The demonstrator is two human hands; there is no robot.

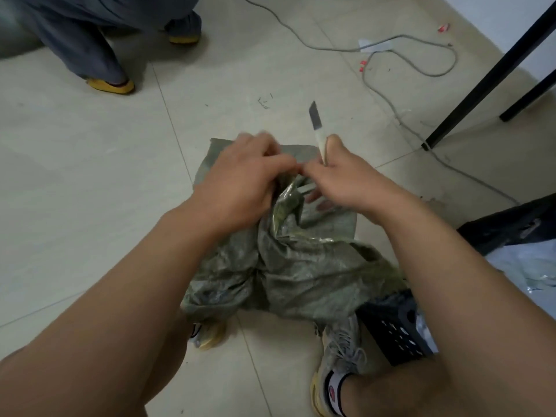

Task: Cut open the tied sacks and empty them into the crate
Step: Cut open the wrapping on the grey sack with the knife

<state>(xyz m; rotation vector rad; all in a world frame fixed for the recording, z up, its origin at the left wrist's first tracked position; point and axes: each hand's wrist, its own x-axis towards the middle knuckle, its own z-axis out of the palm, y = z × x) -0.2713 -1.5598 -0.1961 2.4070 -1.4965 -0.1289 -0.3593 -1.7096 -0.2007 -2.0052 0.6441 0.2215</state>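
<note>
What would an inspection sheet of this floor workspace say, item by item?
Surface: pale tiled floor.
Job's things: crumpled green sack on the floor; black crate at lower right, partly hidden; knife, blade pointing up and away.
Clutter: red scraps, paper scrap.
Hands: left hand grips the sack's bunched top; right hand holds the knife handle.
Cables: grey cable looping across the floor.
Surroundings: another person's yellow shoe; black table legs.
</note>
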